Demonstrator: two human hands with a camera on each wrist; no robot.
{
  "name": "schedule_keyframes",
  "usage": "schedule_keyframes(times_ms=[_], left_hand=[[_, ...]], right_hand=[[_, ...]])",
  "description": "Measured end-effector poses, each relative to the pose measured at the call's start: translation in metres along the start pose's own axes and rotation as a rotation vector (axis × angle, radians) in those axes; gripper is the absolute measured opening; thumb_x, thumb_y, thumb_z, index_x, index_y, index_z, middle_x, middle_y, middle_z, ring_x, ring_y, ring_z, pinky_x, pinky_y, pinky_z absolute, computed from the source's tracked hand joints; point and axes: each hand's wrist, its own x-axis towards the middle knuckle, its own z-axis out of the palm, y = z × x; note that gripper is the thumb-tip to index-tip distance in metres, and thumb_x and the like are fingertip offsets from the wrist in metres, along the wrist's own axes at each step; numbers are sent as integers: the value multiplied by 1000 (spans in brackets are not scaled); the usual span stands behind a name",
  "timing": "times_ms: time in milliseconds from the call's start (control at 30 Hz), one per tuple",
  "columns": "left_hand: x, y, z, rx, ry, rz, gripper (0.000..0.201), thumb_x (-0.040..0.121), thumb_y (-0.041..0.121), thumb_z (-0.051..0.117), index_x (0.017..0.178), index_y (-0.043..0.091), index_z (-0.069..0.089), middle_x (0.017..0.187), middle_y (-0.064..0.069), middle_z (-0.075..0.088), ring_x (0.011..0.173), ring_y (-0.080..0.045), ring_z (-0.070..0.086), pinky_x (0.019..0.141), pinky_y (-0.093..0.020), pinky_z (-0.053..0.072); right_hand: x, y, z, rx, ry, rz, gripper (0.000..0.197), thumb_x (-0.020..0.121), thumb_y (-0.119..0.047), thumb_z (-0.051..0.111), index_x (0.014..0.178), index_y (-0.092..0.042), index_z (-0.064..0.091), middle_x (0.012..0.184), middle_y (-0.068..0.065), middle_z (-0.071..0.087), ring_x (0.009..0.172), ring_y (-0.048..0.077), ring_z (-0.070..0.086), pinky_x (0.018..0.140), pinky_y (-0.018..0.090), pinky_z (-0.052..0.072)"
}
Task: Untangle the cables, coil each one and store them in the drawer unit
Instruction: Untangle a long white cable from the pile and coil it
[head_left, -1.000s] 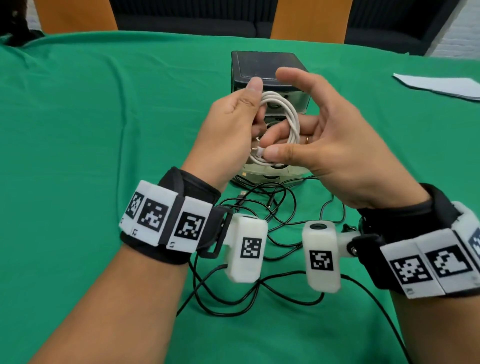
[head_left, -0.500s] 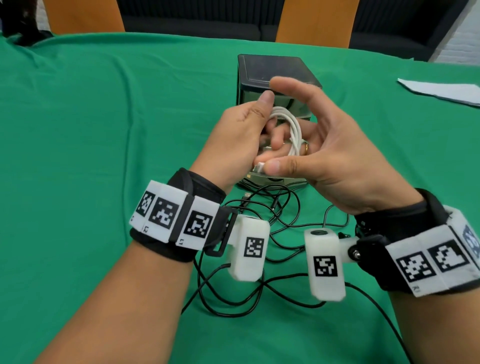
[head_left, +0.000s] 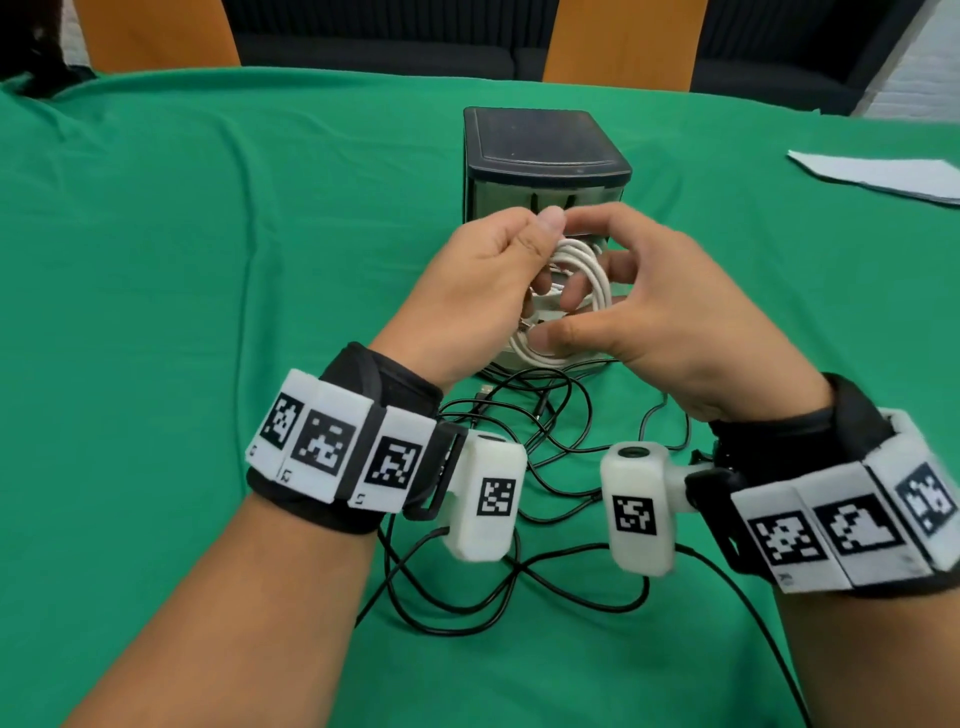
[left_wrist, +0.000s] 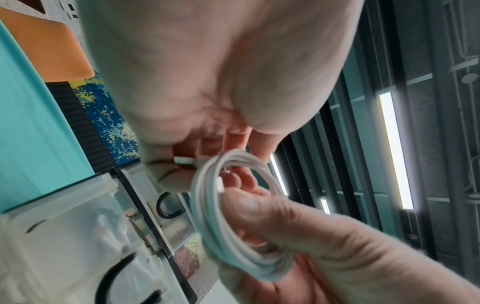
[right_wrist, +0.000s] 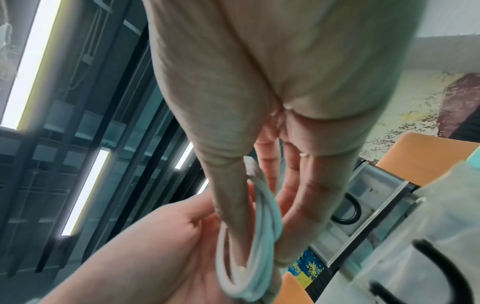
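Note:
A coiled white cable (head_left: 589, 270) hangs between both hands, just in front of the black-topped drawer unit (head_left: 540, 145). My left hand (head_left: 535, 249) pinches the coil's top and left side, and its fingers hold a white plug (left_wrist: 183, 160). At the lower edge of the coil (left_wrist: 228, 222), the thumb and curled fingers of my right hand (head_left: 566, 317) grip it. The right wrist view shows the coil (right_wrist: 262, 216) edge-on beside the right thumb. A tangle of black cables (head_left: 519, 441) lies on the green cloth under my wrists.
A translucent drawer (left_wrist: 64, 236) stands pulled out of the unit with a black cable lying in it. White paper (head_left: 878, 174) lies at the far right of the table. Orange chairs (head_left: 623, 41) stand behind the far edge. Green cloth (head_left: 208, 260) stretches to the left.
The right hand's outstretched fingers have curled in around the coil. Both hands have dropped a little in front of the drawer unit, still holding the white cable.

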Motion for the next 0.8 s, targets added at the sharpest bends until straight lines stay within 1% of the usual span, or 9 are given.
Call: schedule_keyframes(times_ms=[133, 233, 300, 367, 467, 533, 633, 667, 800], left_hand=[[0, 2, -3, -12, 10, -14, 35, 104, 32, 43, 86, 8, 61, 75, -4, 53, 68, -14, 50, 66, -32, 44], [2, -2, -5, -27, 40, -58, 41, 103, 36, 43, 97, 0, 63, 80, -7, 57, 70, -17, 54, 67, -34, 48], [3, -3, -6, -35, 45, -90, 40, 104, 36, 43, 96, 3, 64, 84, -10, 60, 68, -15, 56, 64, -31, 47], [3, -5, -7, -65, 48, -115, 33, 103, 37, 45, 93, 13, 67, 88, -11, 64, 69, -16, 59, 64, -30, 47], [4, -10, -9, -12, 92, -137, 24, 101, 37, 50, 98, 20, 67, 91, -2, 67, 76, -13, 60, 68, -27, 47], [4, -15, -9, 102, 137, -122, 13, 98, 32, 55, 97, 23, 65, 90, 4, 63, 77, -8, 55, 69, -20, 45], [4, -22, -12, 240, 170, -120, 8, 94, 27, 60, 99, 22, 64, 86, 5, 55, 71, -5, 47, 60, -9, 38], [4, -23, -14, 269, 175, -129, 8, 94, 26, 61, 99, 21, 63, 85, 5, 54, 69, -5, 46, 58, -9, 37], [5, -29, -18, 364, 159, -183, 14, 90, 13, 53, 98, 21, 61, 84, 4, 54, 61, -10, 43, 58, -27, 37]], right_hand=[[1, 2, -6, 83, -30, 6, 56, 66, 0, 86, 113, -24, 67, 81, 6, 74, 69, 10, 66, 68, 27, 59], [2, 3, -13, 181, -15, -1, 53, 66, 3, 85, 112, -16, 67, 79, 7, 73, 70, 13, 69, 68, 25, 57], [3, 4, -17, 224, 9, -5, 52, 66, 3, 85, 111, -15, 67, 78, 7, 72, 70, 15, 68, 67, 25, 57], [5, 7, -19, 256, 44, 1, 51, 66, 3, 84, 110, -16, 67, 78, 8, 72, 67, 16, 67, 66, 25, 56], [11, 15, -21, 295, 130, 23, 53, 67, 5, 83, 113, -15, 67, 77, 7, 71, 66, 17, 67, 66, 27, 57], [15, 23, -20, 306, 187, 38, 53, 67, 5, 83, 114, -16, 66, 74, 4, 70, 67, 17, 68, 67, 28, 58], [20, 33, -18, 342, 242, 56, 53, 68, 7, 81, 112, -17, 66, 71, 1, 69, 68, 18, 68, 69, 31, 60], [22, 35, -18, 352, 249, 64, 52, 68, 8, 81, 111, -18, 66, 71, 1, 69, 68, 18, 68, 70, 31, 60], [34, 44, -22, 328, 256, 101, 50, 68, 9, 80, 107, -19, 67, 73, 4, 68, 67, 21, 68, 72, 36, 60]])
